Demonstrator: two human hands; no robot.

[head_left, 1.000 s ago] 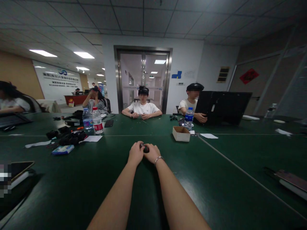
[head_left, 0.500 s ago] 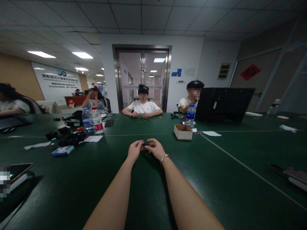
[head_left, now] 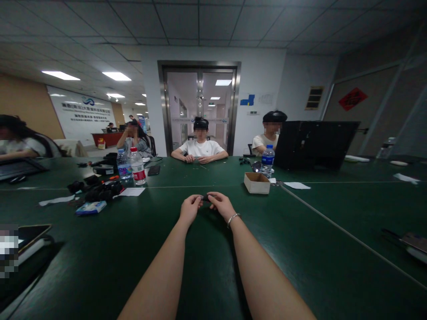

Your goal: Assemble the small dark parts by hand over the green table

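Between my hands is a small dark object [head_left: 205, 198], too small and too covered by fingers to name. My left hand [head_left: 191, 209] pinches its left end with thumb and fingertips. On the other end, my right hand [head_left: 220, 205] has its thumb and fingers closed. A silver bracelet [head_left: 233, 219] circles my right wrist. Both hands are held above the green table [head_left: 210, 258], close together with the object bridging them. Beyond my right hand stands a small open cardboard box [head_left: 257, 183].
Two bottles, one with a red cap [head_left: 138, 166], stand left beside black gear [head_left: 100, 190] and a blue-and-white packet [head_left: 91, 208]. A blue-capped bottle [head_left: 267, 161] stands behind the box, near a large black case [head_left: 315, 144]. People sit across the table.
The view has shifted slightly, so everything sits a little further right. My fingers have changed position on the small dark object, and it shows less between them.
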